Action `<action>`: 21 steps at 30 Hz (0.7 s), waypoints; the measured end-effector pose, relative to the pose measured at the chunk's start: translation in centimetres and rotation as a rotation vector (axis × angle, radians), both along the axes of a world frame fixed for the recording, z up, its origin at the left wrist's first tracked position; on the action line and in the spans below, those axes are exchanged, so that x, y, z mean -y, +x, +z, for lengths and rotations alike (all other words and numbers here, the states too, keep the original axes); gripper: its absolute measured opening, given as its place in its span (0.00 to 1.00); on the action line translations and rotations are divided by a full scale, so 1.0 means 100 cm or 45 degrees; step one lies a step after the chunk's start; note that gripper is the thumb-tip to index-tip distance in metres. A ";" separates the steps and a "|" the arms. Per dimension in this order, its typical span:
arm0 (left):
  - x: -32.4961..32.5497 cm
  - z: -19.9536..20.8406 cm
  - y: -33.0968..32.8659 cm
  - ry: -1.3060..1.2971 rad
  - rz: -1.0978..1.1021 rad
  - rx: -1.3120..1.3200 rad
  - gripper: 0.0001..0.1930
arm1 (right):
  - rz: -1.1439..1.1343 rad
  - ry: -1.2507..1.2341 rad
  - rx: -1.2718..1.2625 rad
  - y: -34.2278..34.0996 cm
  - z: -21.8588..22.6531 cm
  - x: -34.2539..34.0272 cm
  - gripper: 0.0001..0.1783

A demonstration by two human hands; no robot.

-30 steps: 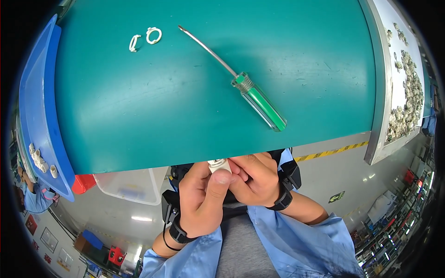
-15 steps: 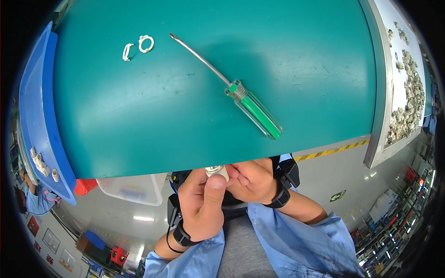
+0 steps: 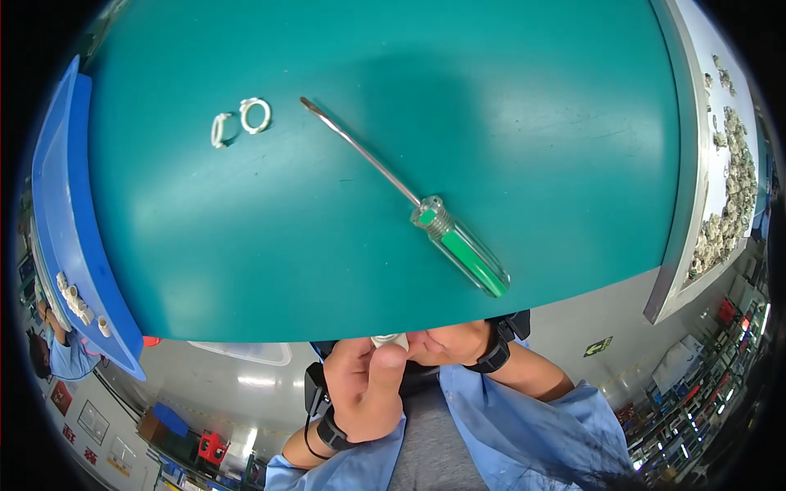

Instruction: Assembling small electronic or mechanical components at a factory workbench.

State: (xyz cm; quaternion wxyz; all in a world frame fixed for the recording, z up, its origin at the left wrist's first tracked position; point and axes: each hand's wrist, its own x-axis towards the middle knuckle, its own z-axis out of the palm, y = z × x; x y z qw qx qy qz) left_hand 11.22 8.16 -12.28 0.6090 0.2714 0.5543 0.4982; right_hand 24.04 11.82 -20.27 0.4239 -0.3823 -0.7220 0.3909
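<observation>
My left hand (image 3: 365, 386) is closed round a small white cylindrical plastic part (image 3: 390, 339), its thumb pressed on the side facing me. Against the part's right side, my right hand (image 3: 452, 342) has its fingers bent and pinched; the fingertips are partly hidden. Both hands are just below the near edge of the green table (image 3: 327, 270). On it lies a flat-tipped screwdriver (image 3: 468, 255) with a clear and green handle, its tip toward the far left. Left of the tip are two white rings, one lying flat (image 3: 255, 116) and one on edge (image 3: 219, 131).
A blue tray (image 3: 102, 270) at the left edge holds several white cylindrical parts (image 3: 78, 304). At the right stands a metal-rimmed tray (image 3: 681, 286) with a heap of small metallic parts (image 3: 729, 209). Behind the left tray, another person (image 3: 70, 356) in blue is visible.
The view has shifted, so the table, screwdriver and rings appear lower. My hands stay together at the white part, which shows less above my left thumb.
</observation>
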 end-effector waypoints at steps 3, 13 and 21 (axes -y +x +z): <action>-0.004 -0.002 -0.001 -0.012 0.031 0.001 0.20 | -0.047 0.089 0.003 -0.001 0.005 -0.009 0.14; 0.004 -0.010 -0.011 0.052 -0.138 0.049 0.20 | -0.106 0.265 0.108 0.003 0.013 -0.015 0.18; 0.007 -0.019 -0.010 0.035 -0.114 0.236 0.22 | 0.196 0.006 0.164 0.020 -0.015 0.013 0.18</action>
